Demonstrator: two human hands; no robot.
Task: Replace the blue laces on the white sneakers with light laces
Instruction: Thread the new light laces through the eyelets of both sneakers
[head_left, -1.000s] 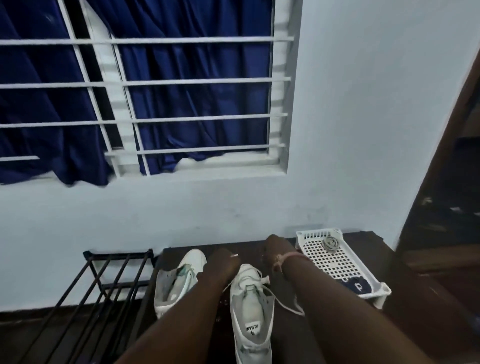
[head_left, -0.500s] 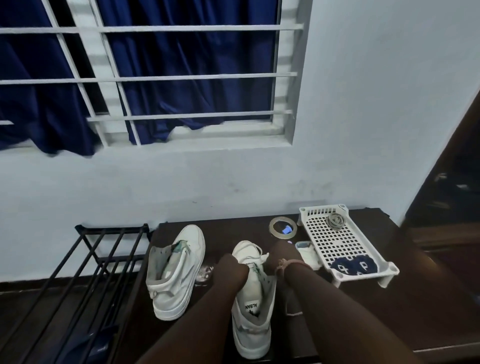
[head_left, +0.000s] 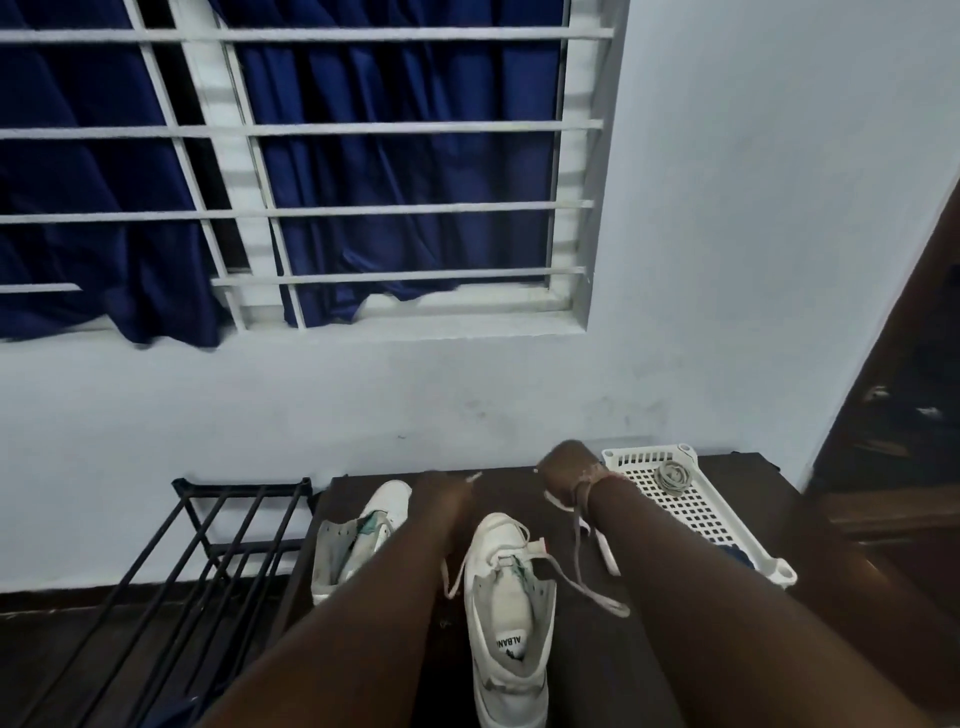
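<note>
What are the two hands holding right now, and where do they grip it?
Each hand, left hand and right hand, pinches one end of the light lace threaded through the nearer sneaker, pulling both ends up and apart.

Both hands are motion-blurred; the left hand (head_left: 441, 491) and right hand (head_left: 566, 467) hide their own fingers, so their grip is unclear. The left arm covers part of the far sneaker (head_left: 358, 530). The near sneaker's (head_left: 506, 613) heel runs off the bottom edge.

One white sneaker (head_left: 506, 613) is stood upright, toe away, a light lace (head_left: 582, 582) threaded loosely through it and trailing right. The second sneaker (head_left: 358, 535) is seen unlaced just left of it.
</note>
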